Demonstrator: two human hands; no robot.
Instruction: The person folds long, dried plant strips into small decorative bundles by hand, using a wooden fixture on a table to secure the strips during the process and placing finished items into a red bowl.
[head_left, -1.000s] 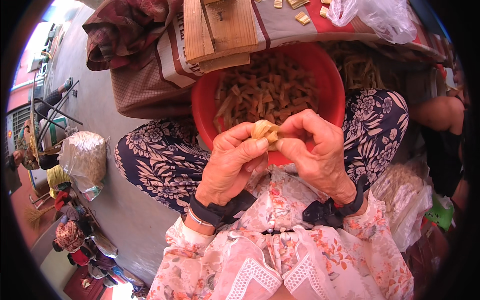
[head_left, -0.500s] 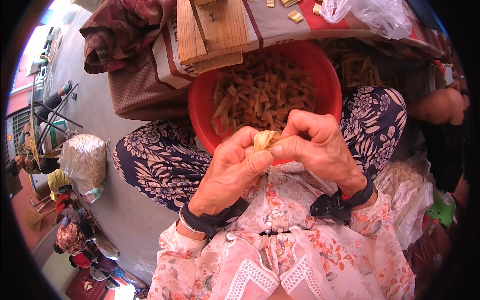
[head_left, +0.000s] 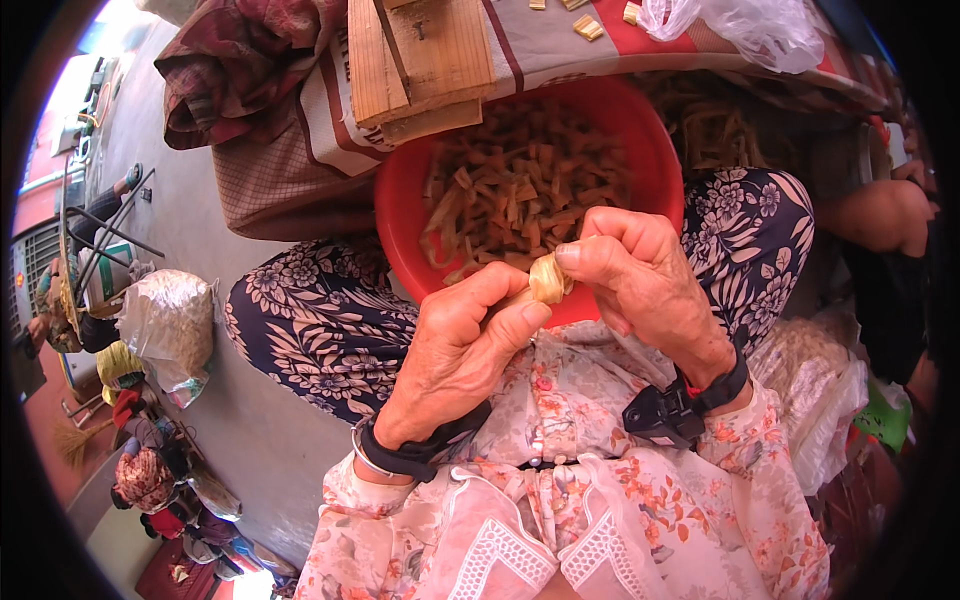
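A small pale-yellow dried plant strip, folded or wound into a compact bundle, sits between my hands in front of my lap. My left hand pinches it between thumb and forefinger from the left. From the other side, my right hand presses its thumb at the bundle's upper right edge, fingers curled in behind. Just beyond both hands stands a red basin, holding a heap of short brown-yellow dried pieces. How the strip's ends are tucked is hidden by my fingers.
A wooden block rests on the cloth-covered table beyond the basin, with several small folded yellow pieces and a clear plastic bag. Full plastic bags stand at left and right. Another person's arm shows at right.
The strip looks more compactly wound and has shifted slightly right. My right thumb has moved up to its upper edge, and the right hand has risen a little.
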